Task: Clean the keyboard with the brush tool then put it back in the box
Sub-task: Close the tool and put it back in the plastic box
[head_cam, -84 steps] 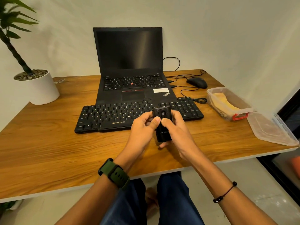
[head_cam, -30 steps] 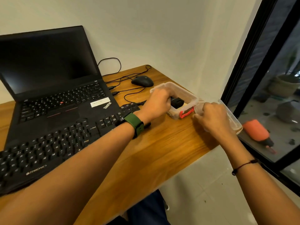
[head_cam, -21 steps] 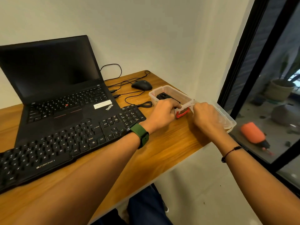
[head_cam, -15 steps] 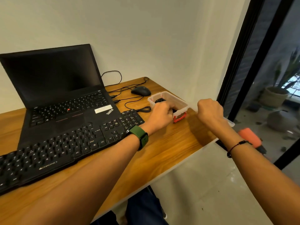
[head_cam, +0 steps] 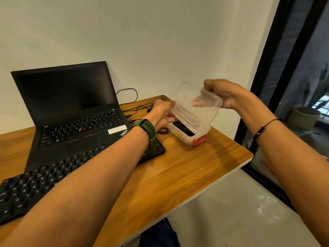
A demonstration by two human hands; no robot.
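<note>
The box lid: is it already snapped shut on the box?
No, the clear lid is held tilted above the box by both hands, the box still open.

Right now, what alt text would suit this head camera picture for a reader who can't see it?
Both hands tilt a clear plastic lid over an open clear box with a red latch, a black brush tool inside. The box stands on a wooden desk beside a black keyboard and open laptop.
</note>
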